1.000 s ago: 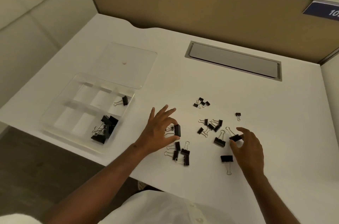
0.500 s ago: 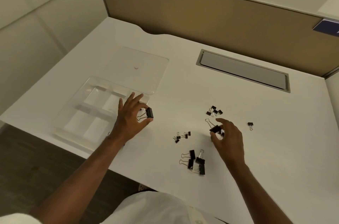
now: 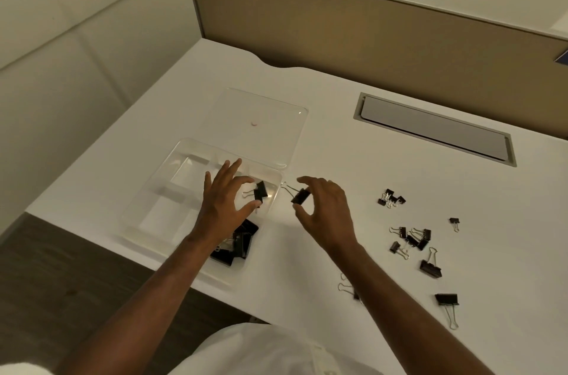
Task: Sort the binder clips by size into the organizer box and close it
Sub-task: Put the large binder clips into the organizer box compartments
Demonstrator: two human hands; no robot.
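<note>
A clear organizer box [image 3: 153, 190] lies at the desk's left front with its lid [image 3: 261, 116] flat behind it. Several large black binder clips [image 3: 236, 245] fill its near right compartment. Two medium clips [image 3: 260, 191] lie in the far right compartment. My left hand [image 3: 226, 199] hovers over them, fingers spread. My right hand [image 3: 322, 211] pinches a medium clip [image 3: 300, 197] just beside the box's right wall. Loose clips lie to the right: a small cluster [image 3: 392, 199], a mixed group [image 3: 410, 239], a medium one [image 3: 430, 267] and a large one [image 3: 447, 301].
A single small clip [image 3: 454, 221] lies farther right. Wire handles of more clips [image 3: 345, 285] show from under my right forearm. A grey cable hatch [image 3: 433, 128] is set in the desk behind, with a tan partition [image 3: 368, 36] beyond. The desk's front edge runs close to the box.
My left hand carried its clip over the box's far right compartment and opened. My right hand lifted a medium clip and brought it left to the box's edge.
</note>
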